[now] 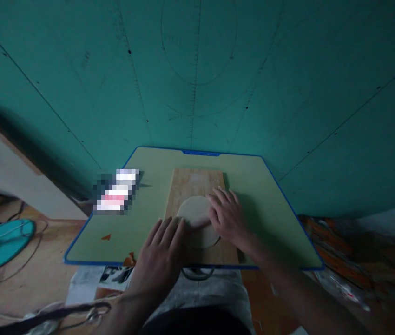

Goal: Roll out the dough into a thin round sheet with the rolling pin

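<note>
A round, flat sheet of dough (199, 209) lies on a wooden board (197, 179). Across it runs a pale rolling pin (199, 224), hard to tell from the dough but for the dark shadow along its lower edge. My left hand (164, 244) is over the pin's left end, its fingers bent forward at the dough's left edge. Over the right end is my right hand (227, 214), slightly farther forward, with its fingertips near the dough's right rim. Both palms hide the pin's ends.
The board rests on a pale green tabletop (263, 200) with a blue rim. A pixelated phone-like object (117, 190) stands at the left. Small orange-brown scraps (129, 259) lie at the near left edge. Behind the table rises a green wall (197, 93). A turquoise round object (4, 244) is on the floor.
</note>
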